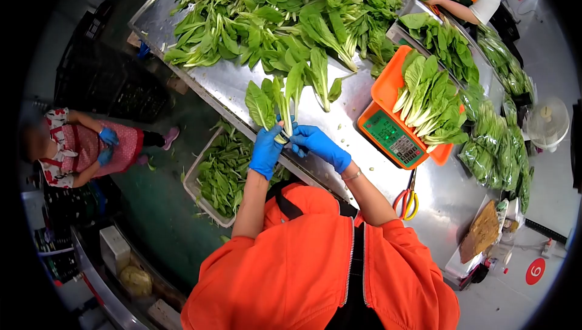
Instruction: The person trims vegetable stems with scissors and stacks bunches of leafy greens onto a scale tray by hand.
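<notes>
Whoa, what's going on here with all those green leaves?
Someone in blue gloves is working on leafy greens at a metal table. Their left hand holds a few leafy stalks, and their right hand is close by the stem ends; exactly what its fingers hold is hard to see. A big pile of greens lies beyond. On the right, more greens sit in the orange tray on a scale, with scissors nearby.
</notes>
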A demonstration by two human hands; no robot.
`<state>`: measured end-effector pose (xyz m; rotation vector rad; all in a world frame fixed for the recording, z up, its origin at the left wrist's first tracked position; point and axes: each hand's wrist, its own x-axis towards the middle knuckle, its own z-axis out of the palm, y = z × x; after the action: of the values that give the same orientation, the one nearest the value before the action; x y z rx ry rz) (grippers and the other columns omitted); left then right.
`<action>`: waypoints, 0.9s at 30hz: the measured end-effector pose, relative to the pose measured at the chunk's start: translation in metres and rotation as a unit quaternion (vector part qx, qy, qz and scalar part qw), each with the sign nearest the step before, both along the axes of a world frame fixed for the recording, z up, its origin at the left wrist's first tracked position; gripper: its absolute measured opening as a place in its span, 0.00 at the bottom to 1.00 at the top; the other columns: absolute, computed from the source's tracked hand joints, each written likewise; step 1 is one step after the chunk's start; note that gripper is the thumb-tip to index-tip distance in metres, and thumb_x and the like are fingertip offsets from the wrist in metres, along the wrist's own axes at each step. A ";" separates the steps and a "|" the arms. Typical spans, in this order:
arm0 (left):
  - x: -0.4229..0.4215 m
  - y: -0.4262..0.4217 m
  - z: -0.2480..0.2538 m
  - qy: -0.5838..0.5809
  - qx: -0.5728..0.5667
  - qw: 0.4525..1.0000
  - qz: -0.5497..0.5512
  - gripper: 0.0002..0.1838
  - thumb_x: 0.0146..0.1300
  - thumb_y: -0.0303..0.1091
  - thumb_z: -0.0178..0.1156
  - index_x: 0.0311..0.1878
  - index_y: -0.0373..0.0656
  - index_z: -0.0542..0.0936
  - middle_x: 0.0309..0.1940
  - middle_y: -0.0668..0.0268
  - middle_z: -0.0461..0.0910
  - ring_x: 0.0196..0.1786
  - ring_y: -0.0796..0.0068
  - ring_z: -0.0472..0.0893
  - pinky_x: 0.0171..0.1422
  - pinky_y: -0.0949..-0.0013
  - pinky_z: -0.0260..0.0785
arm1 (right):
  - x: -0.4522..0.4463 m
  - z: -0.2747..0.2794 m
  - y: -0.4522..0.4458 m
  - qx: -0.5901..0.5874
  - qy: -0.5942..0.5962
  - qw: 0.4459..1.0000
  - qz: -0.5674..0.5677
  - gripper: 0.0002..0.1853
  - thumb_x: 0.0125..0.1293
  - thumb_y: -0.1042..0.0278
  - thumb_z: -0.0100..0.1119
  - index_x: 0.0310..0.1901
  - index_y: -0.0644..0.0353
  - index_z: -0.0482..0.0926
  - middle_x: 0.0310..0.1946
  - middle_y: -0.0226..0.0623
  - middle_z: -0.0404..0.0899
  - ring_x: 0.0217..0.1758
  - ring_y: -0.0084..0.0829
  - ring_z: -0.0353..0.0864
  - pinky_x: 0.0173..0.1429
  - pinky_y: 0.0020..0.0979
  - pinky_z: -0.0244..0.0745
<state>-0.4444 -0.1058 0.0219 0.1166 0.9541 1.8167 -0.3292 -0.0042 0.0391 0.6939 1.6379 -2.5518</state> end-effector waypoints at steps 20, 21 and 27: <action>-0.006 0.004 0.010 -0.040 0.056 0.997 0.043 0.18 0.60 0.28 0.49 0.53 0.35 0.64 0.37 0.63 0.72 0.39 0.74 0.73 0.48 0.66 0.70 | -0.003 0.012 0.010 0.351 -0.121 0.917 -0.144 0.14 0.55 0.55 0.54 0.29 0.60 0.74 0.15 0.36 0.74 0.19 0.31 0.75 0.26 0.30 0.68; -0.008 0.002 0.014 -0.014 0.043 0.998 0.039 0.19 0.60 0.27 0.49 0.55 0.37 0.63 0.37 0.64 0.69 0.42 0.74 0.72 0.52 0.60 0.68 | 0.000 -0.002 0.022 0.516 -0.134 0.818 -0.218 0.16 0.54 0.52 0.55 0.28 0.59 0.73 0.15 0.36 0.73 0.18 0.38 0.73 0.25 0.34 0.67; -0.012 0.000 0.033 -0.105 0.059 0.990 0.070 0.21 0.61 0.30 0.48 0.58 0.47 0.60 0.42 0.62 0.70 0.48 0.68 0.70 0.53 0.52 0.66 | 0.006 -0.040 0.057 0.556 -0.193 0.771 -0.244 0.18 0.50 0.60 0.58 0.39 0.59 0.66 0.35 0.44 0.71 0.34 0.45 0.73 0.36 0.40 0.68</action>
<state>-0.4562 -0.1057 0.0550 -0.0688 0.7228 1.9695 -0.3229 0.0527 -0.0012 1.7058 2.9347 -1.0953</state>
